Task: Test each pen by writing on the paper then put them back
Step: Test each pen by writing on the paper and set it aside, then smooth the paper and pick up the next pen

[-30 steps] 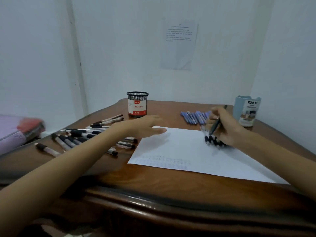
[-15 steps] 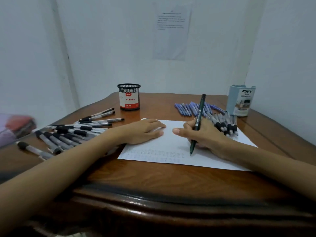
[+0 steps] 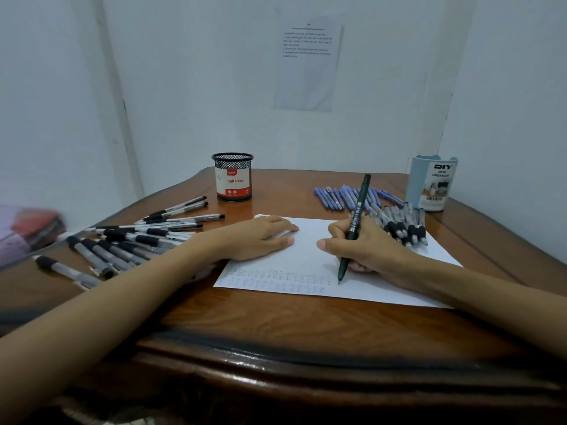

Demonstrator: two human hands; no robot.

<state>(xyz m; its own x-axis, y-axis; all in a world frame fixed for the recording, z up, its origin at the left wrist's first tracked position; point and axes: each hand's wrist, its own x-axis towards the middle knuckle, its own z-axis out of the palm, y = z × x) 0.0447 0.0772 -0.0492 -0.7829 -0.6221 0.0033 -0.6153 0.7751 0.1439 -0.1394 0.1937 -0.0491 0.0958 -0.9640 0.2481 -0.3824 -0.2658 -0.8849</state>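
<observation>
At a polished wooden desk, the right hand grips a dark green pen, its tip at the white paper sheet bearing rows of faint test marks; the left hand lies flat, empty, steadying it. Dozens of pens lie loose; both holders look unfilled.

Right hand grips a dark green pen with its tip on the white sheet of paper beside rows of faint marks, while the left hand lies flat on the sheet on the brown wooden tabletop.
</observation>
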